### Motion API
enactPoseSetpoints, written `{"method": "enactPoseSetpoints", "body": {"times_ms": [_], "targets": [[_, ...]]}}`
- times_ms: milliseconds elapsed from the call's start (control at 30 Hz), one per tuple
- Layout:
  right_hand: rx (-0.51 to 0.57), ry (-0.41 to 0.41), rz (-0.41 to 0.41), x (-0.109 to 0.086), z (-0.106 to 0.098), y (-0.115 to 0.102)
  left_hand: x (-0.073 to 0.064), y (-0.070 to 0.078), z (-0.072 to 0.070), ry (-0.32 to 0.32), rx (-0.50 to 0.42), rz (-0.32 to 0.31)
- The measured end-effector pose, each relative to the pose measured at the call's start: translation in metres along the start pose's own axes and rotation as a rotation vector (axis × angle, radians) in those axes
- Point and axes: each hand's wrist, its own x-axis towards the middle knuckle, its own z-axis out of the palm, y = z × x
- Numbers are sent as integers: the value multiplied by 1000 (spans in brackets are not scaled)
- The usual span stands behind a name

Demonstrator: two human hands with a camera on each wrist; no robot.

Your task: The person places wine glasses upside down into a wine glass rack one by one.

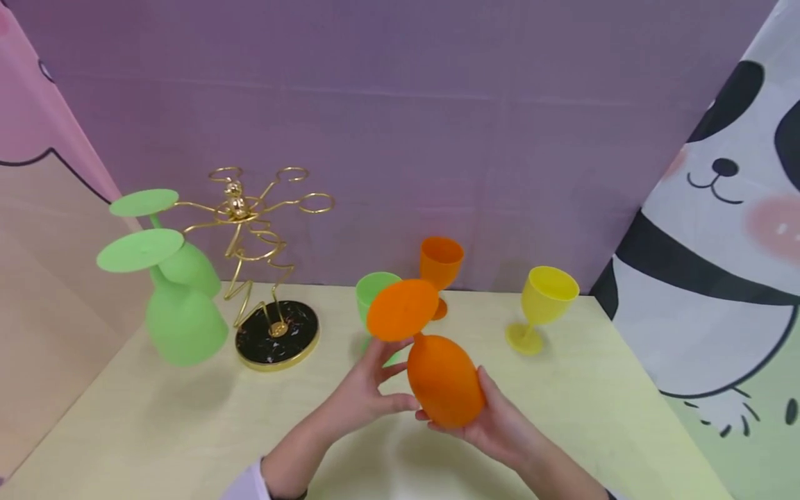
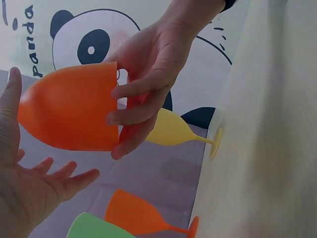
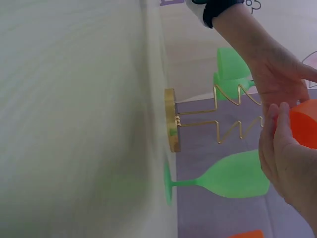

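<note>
An upside-down orange goblet (image 1: 446, 380) is held up over the table, tilted, with its round foot at the upper left. My right hand (image 1: 500, 423) grips it by the rim end; in the left wrist view, the fingers of the right hand (image 2: 148, 82) curl over the rim. My left hand (image 1: 365, 399) is beside the stem with its fingers spread. The left wrist view shows this left hand (image 2: 34, 183) with fingers apart, near the narrow end of the bowl; whether it touches cannot be told. Behind the hands stands a green goblet (image 1: 373, 292), partly hidden.
A gold wire rack (image 1: 237, 208) on a round black base (image 1: 275, 337) stands at left, with two green goblets (image 1: 186, 330) hanging upside down from its loops. Other loops hold nothing. Another orange goblet (image 1: 441, 260) and a yellow goblet (image 1: 548, 295) stand upright toward the back.
</note>
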Motion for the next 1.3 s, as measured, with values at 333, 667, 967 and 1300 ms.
{"method": "enactPoseSetpoints", "body": {"times_ms": [333, 667, 967, 1300], "targets": [[36, -72, 84, 1, 2, 19, -10, -4, -1, -119, 21, -10], [-15, -167, 110, 1, 3, 28, -19, -4, 0, -184, 58, 45], [-11, -220, 98, 3, 3, 32, -18, -1, 4, -202, 107, 112], [-26, -262, 105, 0, 7, 31, -23, 7, 7, -234, 145, 64]]}}
